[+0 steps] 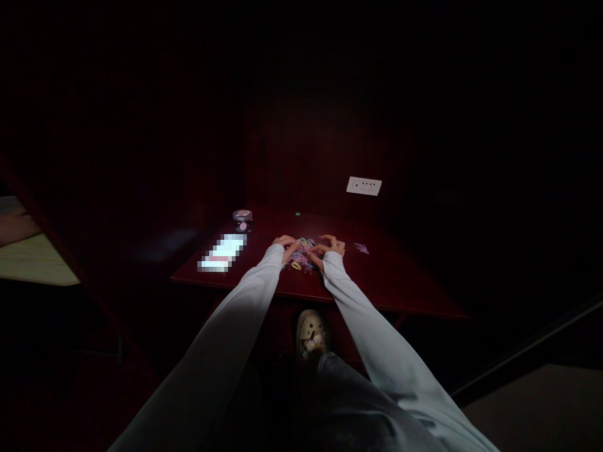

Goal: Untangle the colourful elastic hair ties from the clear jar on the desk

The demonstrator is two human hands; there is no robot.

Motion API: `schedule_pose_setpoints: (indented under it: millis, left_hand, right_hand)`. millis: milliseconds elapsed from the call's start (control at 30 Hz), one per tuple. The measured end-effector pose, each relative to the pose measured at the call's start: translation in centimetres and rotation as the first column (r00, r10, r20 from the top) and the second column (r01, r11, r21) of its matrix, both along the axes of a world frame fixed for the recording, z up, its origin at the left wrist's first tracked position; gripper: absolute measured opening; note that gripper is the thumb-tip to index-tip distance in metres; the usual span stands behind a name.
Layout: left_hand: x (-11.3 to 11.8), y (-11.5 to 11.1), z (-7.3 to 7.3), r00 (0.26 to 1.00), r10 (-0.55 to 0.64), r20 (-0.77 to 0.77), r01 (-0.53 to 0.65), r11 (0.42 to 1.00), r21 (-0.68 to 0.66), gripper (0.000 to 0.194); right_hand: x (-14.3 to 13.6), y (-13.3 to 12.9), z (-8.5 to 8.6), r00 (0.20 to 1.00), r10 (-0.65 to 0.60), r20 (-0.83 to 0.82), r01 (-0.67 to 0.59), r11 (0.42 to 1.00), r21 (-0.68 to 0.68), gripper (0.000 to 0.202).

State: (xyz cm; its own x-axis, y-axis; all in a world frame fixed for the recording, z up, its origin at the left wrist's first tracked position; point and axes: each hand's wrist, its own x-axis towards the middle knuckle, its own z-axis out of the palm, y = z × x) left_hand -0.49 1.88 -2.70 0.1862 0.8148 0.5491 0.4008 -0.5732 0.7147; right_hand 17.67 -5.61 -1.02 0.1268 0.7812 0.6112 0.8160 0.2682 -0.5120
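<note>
A loose pile of small multicoloured hair ties, pink, purple, blue and yellow, lies near the front of the dark red table. At its left edge is my left hand, fingers reaching over the ties and thumb apart from them. My right hand touches the pile from the right, its fingers spread, one raised above the others. I see nothing clearly gripped in either hand, though the fingertips are small and dim. A separate little heap of purple ties lies right of my right hand. Toward the back rests one greenish ring.
On the left of the table stand a round clear container and a bright, pixelated rectangle. A white socket plate is on the back wall. Beyond the left partition, another person's hand rests at a pale table.
</note>
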Motion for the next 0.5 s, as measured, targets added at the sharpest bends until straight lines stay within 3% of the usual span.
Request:
schedule_pose_setpoints:
  millis: [500]
  left_hand:
    - [-0.13, -0.36, 0.21, 0.997, 0.021, -0.070, -0.023, 0.999, -0.023, 0.013]
  right_hand:
    - [-0.09, -0.27, 0.52, 0.996, -0.065, -0.066, 0.062, 0.996, -0.058, 0.010]
